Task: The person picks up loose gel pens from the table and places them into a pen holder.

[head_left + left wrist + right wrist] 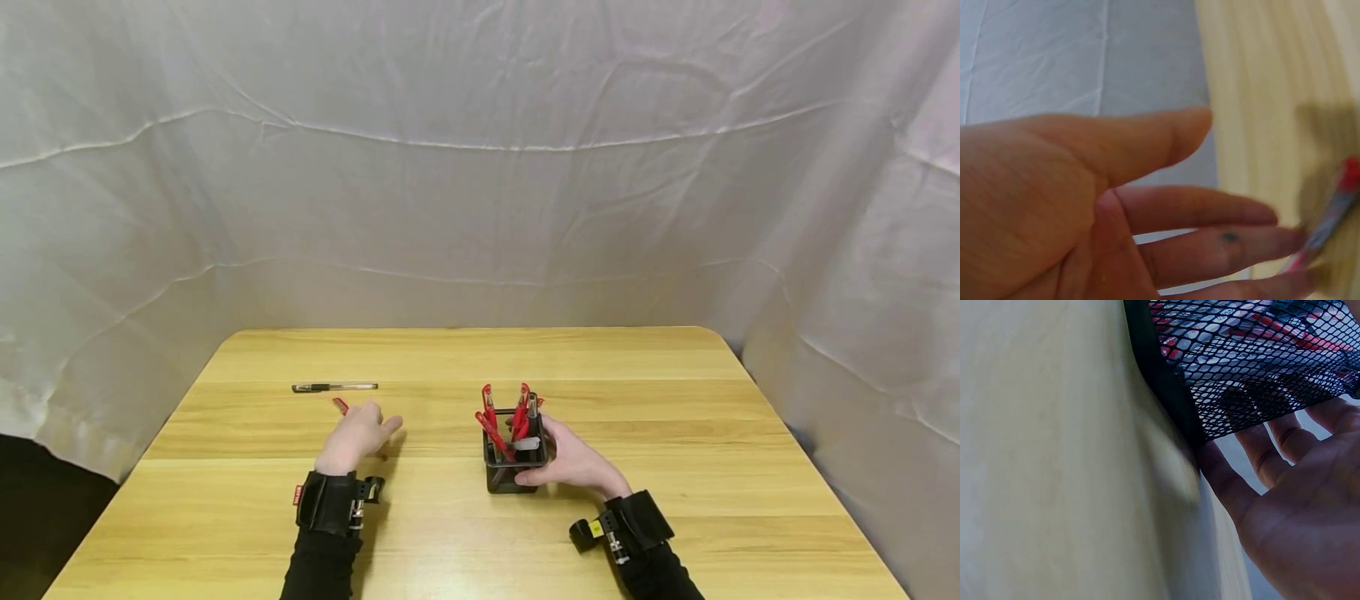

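My left hand point(356, 435) reaches over a red pen point(341, 406) lying on the table at the left, mostly hidden under the hand in the head view. The left wrist view has the thumb standing apart from extended fingers, with the pen's red and clear barrel point(1334, 212) right at the fingertips. Around a black mesh pen holder point(501, 479), the right hand point(573, 462) grips from the right side, thumb at the front. Several red pens point(495, 433) and a black-capped pen point(533, 406) stick up from the holder. Through the right wrist view, fingers point(1262, 453) lie along the mesh.
A clear pen with a black cap and grip point(335, 387) lies crosswise on the wooden table point(675, 417), beyond my left hand. Pale cloth point(480, 208) hangs behind the table and along both sides.
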### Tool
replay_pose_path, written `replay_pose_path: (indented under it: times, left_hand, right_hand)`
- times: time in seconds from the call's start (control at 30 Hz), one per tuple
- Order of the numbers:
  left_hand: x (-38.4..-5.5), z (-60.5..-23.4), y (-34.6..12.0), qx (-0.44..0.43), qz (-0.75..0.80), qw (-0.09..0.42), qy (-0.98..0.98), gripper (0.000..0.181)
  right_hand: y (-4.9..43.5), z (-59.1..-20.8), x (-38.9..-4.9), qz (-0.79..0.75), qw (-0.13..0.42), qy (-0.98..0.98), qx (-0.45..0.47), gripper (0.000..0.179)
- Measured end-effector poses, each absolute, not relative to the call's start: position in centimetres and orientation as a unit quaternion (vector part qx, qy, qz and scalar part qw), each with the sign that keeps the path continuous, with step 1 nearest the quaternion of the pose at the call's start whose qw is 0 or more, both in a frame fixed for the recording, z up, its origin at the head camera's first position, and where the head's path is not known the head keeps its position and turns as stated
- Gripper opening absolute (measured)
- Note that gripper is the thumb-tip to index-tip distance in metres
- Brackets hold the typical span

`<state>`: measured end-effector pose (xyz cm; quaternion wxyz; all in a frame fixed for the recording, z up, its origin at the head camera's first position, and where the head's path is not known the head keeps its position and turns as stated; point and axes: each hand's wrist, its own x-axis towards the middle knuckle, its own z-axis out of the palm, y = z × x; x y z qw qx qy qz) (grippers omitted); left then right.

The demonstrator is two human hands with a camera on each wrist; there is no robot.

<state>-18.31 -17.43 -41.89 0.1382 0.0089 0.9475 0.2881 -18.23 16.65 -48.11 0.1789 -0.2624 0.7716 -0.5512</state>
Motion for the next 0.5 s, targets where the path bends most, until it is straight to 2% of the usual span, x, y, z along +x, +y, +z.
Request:
replay_pose_path:
  times: [0.13, 0.27, 0.37, 0.5]
  left_hand:
    - [-18.4, -41.7, -18.1, 0.012, 0.273, 0.135, 0.952, 0.039]
    - [-18.4, -41.8, -18.8, -0.011, 0.289, 0.087, 0.953, 0.047]
    - [-18.5, -42.2, -19.4, -0.027, 0.29, 0.042, 0.956, 0.041]
    - [-18.6, -42.8, -20.0, -0.052, 0.276, 0.04, 0.959, 0.029]
  right_hand:
    - [16.6, -48.1, -18.2, -0.553, 0.18, 0.77, -0.264, 0.076]
    - [16.6, -48.1, -18.2, -0.553, 0.18, 0.769, -0.264, 0.076]
    - [16.6, -48.1, -18.3, -0.553, 0.181, 0.77, -0.261, 0.076]
    - [16.7, -48.2, -18.2, -0.553, 0.182, 0.77, -0.26, 0.077]
